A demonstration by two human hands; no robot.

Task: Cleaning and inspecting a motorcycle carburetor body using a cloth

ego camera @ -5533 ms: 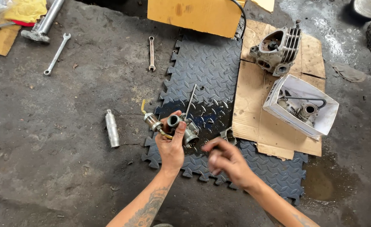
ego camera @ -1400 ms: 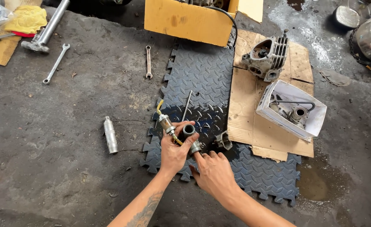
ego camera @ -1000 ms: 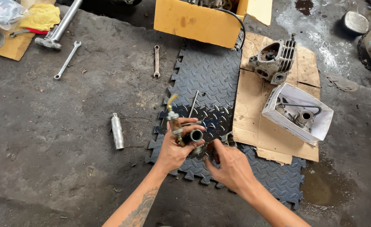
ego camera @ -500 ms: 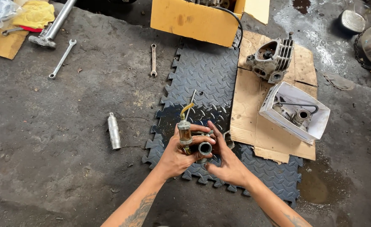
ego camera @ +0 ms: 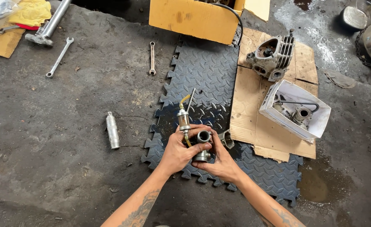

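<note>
Two hands grip one carburetor (ego camera: pixel 202 145) over the black mat (ego camera: pixel 206 75): my left hand (ego camera: pixel 178 152) and right hand (ego camera: pixel 219 162) clasp it | bore faces up toward me; its yellow-tubed filter (ego camera: pixel 183 117) points away | two wrenches (ego camera: pixel 59 56) (ego camera: pixel 152 58) | one white tray (ego camera: pixel 295 110) holds metal parts.

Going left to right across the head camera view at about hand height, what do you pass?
Metal cylinder → left hand → carburetor → right hand → white box.
</note>
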